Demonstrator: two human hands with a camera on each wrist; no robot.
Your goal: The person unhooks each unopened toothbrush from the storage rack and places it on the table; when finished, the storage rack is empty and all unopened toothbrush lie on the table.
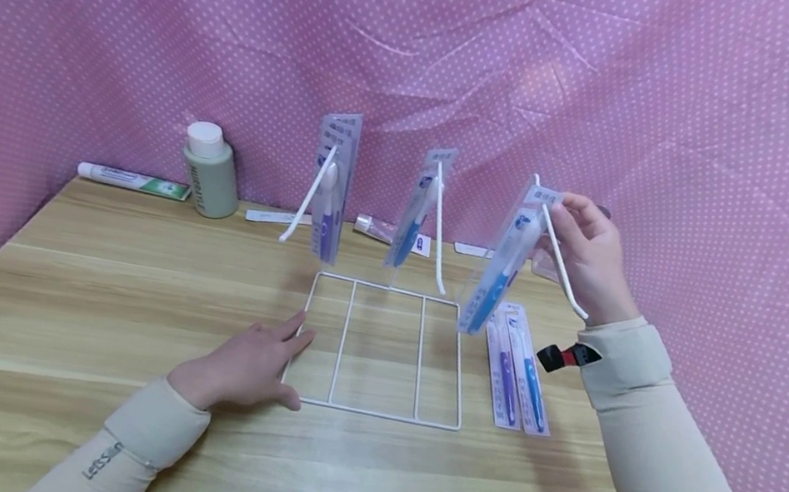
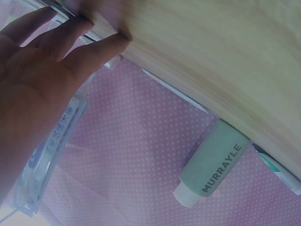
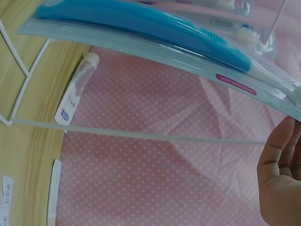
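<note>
Right hand [image 1: 593, 257] pinching top of blue toothbrush pack [image 1: 505, 266], up on rightmost hook of white wire rack [image 1: 383, 349]. Left hand [image 1: 245, 364] flat, fingers straight, pressing rack's left edge on wooden table [image 1: 92, 296] (two more packs [image 1: 519, 369] lying just right of rack).

The green bottle [image 2: 214, 162] reads "MURRAYLE". A pink tag on the toothbrush pack [image 3: 155, 44] reads "BODY CREAM BRUSH" — faintly. The left sleeve [image 1: 108, 454] bears "Let'sSlim" — roughly.
</note>
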